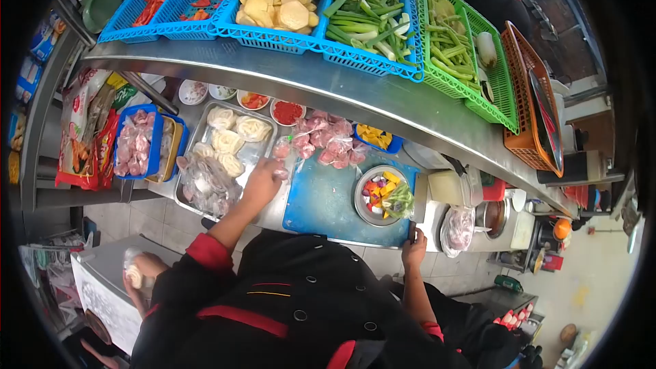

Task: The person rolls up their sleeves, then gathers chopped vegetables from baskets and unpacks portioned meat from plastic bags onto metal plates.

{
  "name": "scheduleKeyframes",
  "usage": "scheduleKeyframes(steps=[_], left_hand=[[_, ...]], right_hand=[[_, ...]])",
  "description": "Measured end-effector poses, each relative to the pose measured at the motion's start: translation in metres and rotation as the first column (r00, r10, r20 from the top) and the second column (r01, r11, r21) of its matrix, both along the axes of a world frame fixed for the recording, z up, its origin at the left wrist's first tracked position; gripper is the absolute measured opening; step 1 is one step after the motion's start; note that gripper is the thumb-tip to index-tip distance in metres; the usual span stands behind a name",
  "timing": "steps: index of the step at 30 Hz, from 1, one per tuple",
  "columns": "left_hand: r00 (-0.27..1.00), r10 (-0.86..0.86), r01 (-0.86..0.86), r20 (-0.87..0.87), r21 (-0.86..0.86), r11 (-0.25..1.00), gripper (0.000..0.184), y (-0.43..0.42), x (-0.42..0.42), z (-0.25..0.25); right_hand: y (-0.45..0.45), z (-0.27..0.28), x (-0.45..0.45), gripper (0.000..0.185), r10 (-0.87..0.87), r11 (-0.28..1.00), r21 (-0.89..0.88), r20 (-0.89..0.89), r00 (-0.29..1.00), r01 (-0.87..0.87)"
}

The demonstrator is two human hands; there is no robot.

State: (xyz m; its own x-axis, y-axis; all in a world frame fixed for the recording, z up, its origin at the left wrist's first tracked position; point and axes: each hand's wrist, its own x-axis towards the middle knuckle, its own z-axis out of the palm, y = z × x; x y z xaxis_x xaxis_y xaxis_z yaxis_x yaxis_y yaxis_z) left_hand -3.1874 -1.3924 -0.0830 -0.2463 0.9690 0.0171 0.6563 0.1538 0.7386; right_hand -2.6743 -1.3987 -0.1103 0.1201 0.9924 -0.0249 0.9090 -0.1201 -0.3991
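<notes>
- My left hand is at a small pink portion, between nine and ten o'clock of the cutting board; whether its fingers pinch, I cannot tell.
- My right fingers curl round the knife, blade at the bowl's three o'clock, seemingly kept ready.
- Bagged meat lies at the board's twelve, probably for easy reach.

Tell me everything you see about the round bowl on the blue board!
The bowl is round, grey and shiny, and looks like metal, with a wide rim. It sits upright toward the right end of the blue board, which it rests on. Inside are chopped yellow, red, purple and white pieces, with a green clump at its right side.
</notes>
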Motion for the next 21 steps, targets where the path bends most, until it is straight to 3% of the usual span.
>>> scheduleKeyframes(steps=[2, 3, 5, 9, 11, 13, 15, 17, 18, 20, 21], left_hand=[[0.974, 0.034, -0.025, 0.226, -0.046, 0.999, 0.014, 0.005, -0.008, 0.011], [0.983, 0.028, -0.028, 0.182, -0.003, 1.0, 0.015, 0.008, -0.011, 0.012], [0.944, -0.022, 0.063, 0.328, -0.116, 0.991, 0.025, 0.017, -0.02, 0.004], [0.901, -0.066, 0.129, 0.428, -0.12, 0.984, 0.029, 0.029, -0.031, 0.008], [0.784, -0.062, 0.192, 0.617, -0.146, 0.971, 0.03, 0.031, -0.025, 0.026], [0.769, -0.077, 0.207, 0.635, -0.133, 0.969, 0.03, 0.027, -0.014, 0.029], [0.761, -0.084, 0.21, 0.643, -0.121, 0.97, 0.031, 0.021, 0.0, 0.032], [0.705, -0.022, 0.172, 0.709, -0.141, 0.975, 0.03, 0.01, 0.024, 0.037], [0.732, 0.009, 0.159, 0.682, -0.183, 0.97, 0.029, 0.003, 0.038, 0.046], [0.728, 0.041, 0.15, 0.684, -0.217, 0.965, 0.028, -0.013, 0.067, 0.059], [0.698, 0.038, 0.16, 0.715, -0.207, 0.965, 0.027, -0.02, 0.079, 0.062]], right_hand=[[-0.004, 0.007, -0.007, 0.049, -0.028, 0.997, 0.07, 0.001, 1.0, 0.028], [-0.004, 0.013, -0.015, 0.05, -0.038, 0.99, 0.137, -0.011, 0.999, 0.039], [-0.006, 0.028, -0.028, 0.05, 0.015, 0.988, 0.15, 0.007, 1.0, -0.016], [0.001, 0.044, -0.068, 0.039, 0.005, 0.996, 0.085, -0.241, 0.971, 0.016], [0.005, 0.051, -0.082, 0.027, 0.116, 0.99, -0.045, -0.289, 0.95, -0.135], [0.013, 0.038, -0.092, 0.019, 0.168, 0.981, -0.017, -0.4, 0.901, -0.191], [0.025, 0.056, -0.123, 0.022, 0.255, 0.932, -0.069, -0.57, 0.781, -0.355], [0.036, 0.06, -0.148, 0.037, 0.322, 0.832, -0.081, -0.736, 0.596, -0.549], [0.038, 0.069, -0.164, 0.037, 0.334, 0.818, -0.068, -0.752, 0.568, -0.571], [0.042, 0.087, -0.193, 0.053, 0.15, 0.735, -0.168, -0.905, 0.399, -0.657], [0.044, 0.084, -0.204, 0.053, 0.155, 0.717, -0.155, -0.915, 0.372, -0.679]])
